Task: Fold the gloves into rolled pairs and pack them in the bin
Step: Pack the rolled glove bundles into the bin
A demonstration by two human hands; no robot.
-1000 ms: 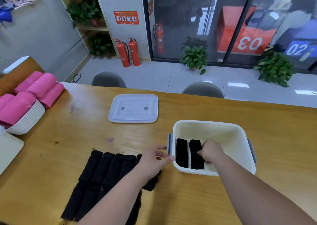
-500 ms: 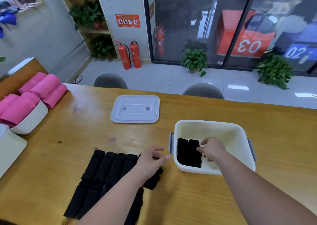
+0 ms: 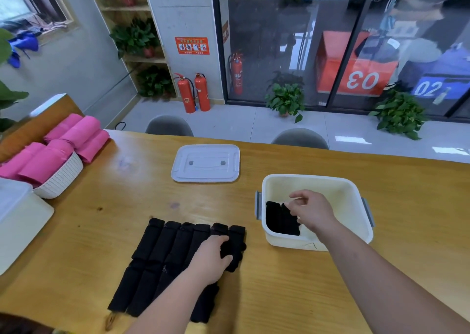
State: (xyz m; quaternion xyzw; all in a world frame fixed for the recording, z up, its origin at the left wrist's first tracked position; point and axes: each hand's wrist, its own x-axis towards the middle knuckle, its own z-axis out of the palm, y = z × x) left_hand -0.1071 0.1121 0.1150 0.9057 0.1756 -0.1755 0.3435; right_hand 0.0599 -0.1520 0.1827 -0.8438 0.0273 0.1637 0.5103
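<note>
Several black gloves [image 3: 162,252] lie side by side in a flat stack on the wooden table, in front of me. My left hand [image 3: 209,258] grips the rightmost black glove [image 3: 232,253] of the stack, fingers curled round it. A white bin [image 3: 356,198] stands to the right of the stack. Two black rolled pairs [image 3: 279,218] lie side by side in its left part. My right hand [image 3: 311,210] hovers inside the bin just above the rolls, fingers loosely bent, holding nothing.
The bin's translucent lid [image 3: 206,163] lies flat on the table behind the gloves. A white basket [image 3: 61,178] heaped with pink rolled cloths [image 3: 48,155] stands at the left. A white container [image 3: 17,221] sits at the left edge. Two grey chairs stand behind the table.
My left hand moved back from the bin's left side onto the stack and took hold of the rightmost glove. My right hand lifted off the rolls in the bin.
</note>
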